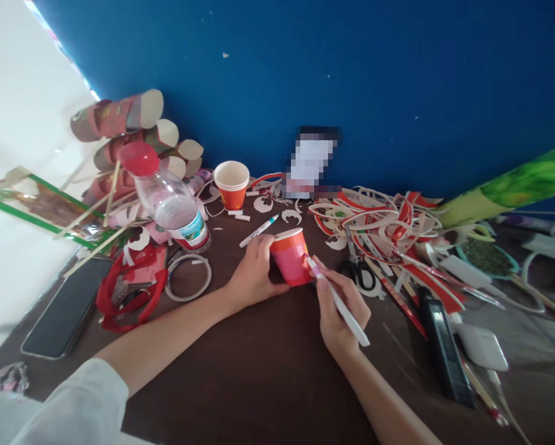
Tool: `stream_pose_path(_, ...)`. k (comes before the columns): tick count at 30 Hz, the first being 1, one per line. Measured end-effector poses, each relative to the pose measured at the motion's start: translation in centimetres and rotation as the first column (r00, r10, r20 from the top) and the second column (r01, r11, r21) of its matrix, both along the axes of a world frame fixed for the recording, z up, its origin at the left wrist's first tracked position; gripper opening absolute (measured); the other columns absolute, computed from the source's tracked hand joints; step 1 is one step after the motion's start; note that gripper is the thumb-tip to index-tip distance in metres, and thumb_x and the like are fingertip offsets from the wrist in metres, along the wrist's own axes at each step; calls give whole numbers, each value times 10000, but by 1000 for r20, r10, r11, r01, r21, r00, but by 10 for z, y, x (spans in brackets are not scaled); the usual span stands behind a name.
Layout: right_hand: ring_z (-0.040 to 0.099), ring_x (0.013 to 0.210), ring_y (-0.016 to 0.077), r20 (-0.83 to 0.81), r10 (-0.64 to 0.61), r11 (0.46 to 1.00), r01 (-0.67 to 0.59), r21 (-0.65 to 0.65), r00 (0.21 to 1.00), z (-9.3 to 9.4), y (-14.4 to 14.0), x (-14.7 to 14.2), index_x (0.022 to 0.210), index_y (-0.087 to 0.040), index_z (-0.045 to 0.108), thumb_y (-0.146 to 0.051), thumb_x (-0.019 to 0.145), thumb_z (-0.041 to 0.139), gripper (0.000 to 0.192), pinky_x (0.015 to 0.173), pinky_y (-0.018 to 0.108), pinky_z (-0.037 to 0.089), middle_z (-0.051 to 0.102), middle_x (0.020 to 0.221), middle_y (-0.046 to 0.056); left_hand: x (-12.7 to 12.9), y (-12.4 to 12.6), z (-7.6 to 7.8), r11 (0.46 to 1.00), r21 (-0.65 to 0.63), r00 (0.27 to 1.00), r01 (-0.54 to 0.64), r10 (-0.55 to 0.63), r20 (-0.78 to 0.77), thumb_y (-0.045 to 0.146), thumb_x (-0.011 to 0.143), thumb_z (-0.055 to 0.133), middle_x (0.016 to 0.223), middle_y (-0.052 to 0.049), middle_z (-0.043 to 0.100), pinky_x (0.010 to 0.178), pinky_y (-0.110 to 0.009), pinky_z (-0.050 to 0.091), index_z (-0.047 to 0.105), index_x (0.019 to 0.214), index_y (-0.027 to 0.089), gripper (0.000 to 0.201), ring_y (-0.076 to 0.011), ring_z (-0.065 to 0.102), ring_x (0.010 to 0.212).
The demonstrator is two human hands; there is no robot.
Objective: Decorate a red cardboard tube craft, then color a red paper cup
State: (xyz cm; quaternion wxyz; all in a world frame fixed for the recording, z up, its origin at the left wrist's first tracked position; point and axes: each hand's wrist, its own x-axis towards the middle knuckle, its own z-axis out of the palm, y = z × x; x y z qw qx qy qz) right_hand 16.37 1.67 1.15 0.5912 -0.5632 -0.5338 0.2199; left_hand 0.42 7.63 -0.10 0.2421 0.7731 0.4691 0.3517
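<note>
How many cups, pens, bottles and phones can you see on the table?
Cups: 2, red cup held by the left hand, cup stack counted as one
Pens: 2, white pen in the right hand, capped pen
Bottles: 1, bottle
Phones: 1, phone
Total: 6

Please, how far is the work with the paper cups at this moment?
Many cut paper strips already lie near the scissors, and finished-looking cup pieces are stacked by the wall. Now the left hand holds a red paper cup on its side while the right hand presses a white marker to it. A stack of whole cups stands uncut.
</note>
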Motion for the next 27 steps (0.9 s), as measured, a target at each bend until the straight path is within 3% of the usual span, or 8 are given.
stream_pose_path(6, 708, 1032, 249, 33, 76, 997, -76, 12, 997, 0, -2, 0, 1010, -213, 690, -239, 874, 600, 166, 896, 387, 584, 731, 1137, 93, 0, -1, 0, 1000, 0, 1000, -4, 4, -3, 319, 566, 866, 1257, -164, 470, 1049, -599, 381, 270, 1318, 191, 968, -362, 478, 1228)
stream_pose_path(11, 728, 971, 238, 28, -6, 1000, 6, 4, 1000, -1, -1, 2, 1015, -209, 684, -242, 878, 598, 165, 852, 366, 597, 744, 1098, 91, 1, 0, 0, 1000, 13, 1000, -5, 5, -13, 301, 538, 876, 1268, -166, 462, 1044, -592, 386, 265, 1305, 193, 987, -365, 480, 1221)
stream_pose_path(16, 706, 1032, 249, 46, 88, 996, -89, 29, 995, 1, -2, 0, 1019, -219, 696, -241, 875, 600, 175, 900, 392, 577, 731, 1137, 88, 0, -1, 1, 1000, 6, 1000, 6, -6, -13, 340, 589, 851, 1261, -163, 465, 1035, -602, 386, 252, 1312, 200, 949, -370, 479, 1224)
stream_pose_path(20, 712, 1013, 252, -11, 35, 999, -35, 12, 999, -1, -2, 0, 1019, -216, 689, -261, 873, 610, 173, 886, 399, 582, 738, 1113, 91, 0, -1, 2, 1000, -1, 1000, -1, 1, -17, 302, 571, 859, 1284, -177, 441, 1053, -604, 374, 235, 1329, 194, 987, -376, 461, 1252)
stream_pose_path(25, 695, 1008, 271, -121, 66, 991, -51, 121, 990, -14, 1, 9, 1066, -182, 681, -443, 950, 421, 386, 907, 473, 549, 733, 1057, 121, 0, 0, 1, 1000, -8, 1000, -20, 20, -6, 284, 556, 856, 1381, -223, 366, 1085, -610, 340, 190, 1372, 174, 1059, -406, 368, 1341)
stream_pose_path(27, 705, 937, 260, -151, 41, 996, -28, 84, 988, -17, 2, 13, 1030, -182, 694, -464, 948, 409, 409, 887, 466, 552, 743, 936, 106, 0, 1, 1, 1000, -1, 1000, 11, -11, 3, 284, 594, 829, 1395, -222, 380, 1102, -623, 309, 161, 1399, 170, 1052, -405, 360, 1353)
